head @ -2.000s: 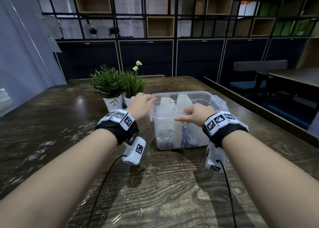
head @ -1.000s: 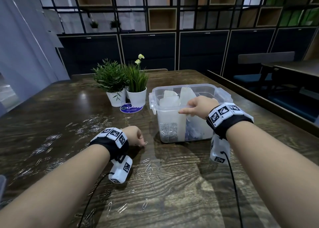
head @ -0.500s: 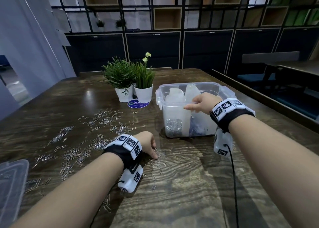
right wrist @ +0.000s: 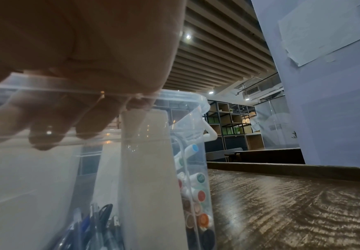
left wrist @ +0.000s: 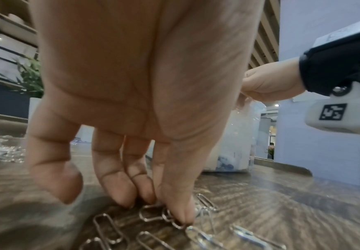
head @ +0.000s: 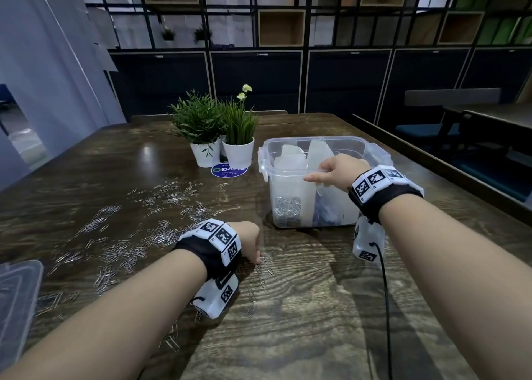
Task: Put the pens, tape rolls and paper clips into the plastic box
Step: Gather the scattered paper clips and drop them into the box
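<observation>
Clear plastic box (head: 371, 152), one, right hand (head: 338, 171) gripping its near rim; left hand (head: 249, 241) fingertips (left wrist: 183, 214) pinching wire paper clips (left wrist: 151, 213), uncountably many.

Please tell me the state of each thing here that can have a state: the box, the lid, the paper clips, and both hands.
plastic box: open, upright, already part filled.
lid: off, lying on the table at far left.
paper clips: mostly scattered on the table, some in the box.
left hand: fingertips down on clips.
right hand: gripping the box's near rim.
</observation>
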`<state>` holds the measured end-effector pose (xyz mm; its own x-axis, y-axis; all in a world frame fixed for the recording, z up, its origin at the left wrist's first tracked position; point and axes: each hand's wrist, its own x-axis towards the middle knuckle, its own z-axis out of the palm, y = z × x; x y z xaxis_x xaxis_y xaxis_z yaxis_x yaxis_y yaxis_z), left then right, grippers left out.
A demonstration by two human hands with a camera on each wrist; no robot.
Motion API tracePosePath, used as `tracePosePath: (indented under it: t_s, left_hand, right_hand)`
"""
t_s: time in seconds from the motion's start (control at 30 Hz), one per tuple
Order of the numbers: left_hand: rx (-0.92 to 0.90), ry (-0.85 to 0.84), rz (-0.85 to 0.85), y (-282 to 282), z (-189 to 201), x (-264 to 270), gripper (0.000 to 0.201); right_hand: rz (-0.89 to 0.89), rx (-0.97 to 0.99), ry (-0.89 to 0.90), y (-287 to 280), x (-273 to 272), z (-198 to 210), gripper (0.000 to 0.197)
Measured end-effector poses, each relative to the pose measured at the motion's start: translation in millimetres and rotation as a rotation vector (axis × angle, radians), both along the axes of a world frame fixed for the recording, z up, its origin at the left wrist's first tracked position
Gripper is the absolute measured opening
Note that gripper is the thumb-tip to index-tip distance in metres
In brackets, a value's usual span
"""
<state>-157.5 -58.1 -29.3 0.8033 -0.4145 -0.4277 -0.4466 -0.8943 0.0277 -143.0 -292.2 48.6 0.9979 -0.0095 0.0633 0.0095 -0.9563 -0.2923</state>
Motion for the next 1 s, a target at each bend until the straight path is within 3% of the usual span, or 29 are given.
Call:
tracePosePath:
  t_s: [0.17,0.27,0.37,0.5,0.67,0.83,0.93,1.0]
  left_hand:
    - [0.172,-0.094,-0.1,-7,2,-14,0.041]
    - [0.182,-0.116,-0.1,-7,3,-20,0.035]
    - [0.064,-0.106,-0.07,-2,4,-23,0.021]
    - [-0.243,-0.032,0.037,17,14,-16,0.021]
    - [-0.531,-0.188,0.055,23,79,3,0.018]
    - [-0.836,-0.519,0.105,-7,126,30,0.013]
    - [-0.784,-0.56,0.122,-33,120,46,0.01]
    - [-0.596,-0.487,0.094,-44,107,57,0.013]
  right_hand:
    - [0.001,-0.015,0.01,-2,2,0,0.054]
    - [-0.006,-0.022,0.012,-1,3,-1,0.053]
    - [-0.01,-0.021,0.019,0,0,1,0.053]
    - [-0.002,-0.027,0.012,2,-5,3,0.057]
    - [-0.005,-0.02,0.025,1,-3,2,0.053]
    - [0.006,-0.009,0.013,0,-2,1,0.048]
    - [0.008,-0.018,0.001,0,-1,0,0.051]
    - [0.012,-0.022,0.002,-1,0,0,0.049]
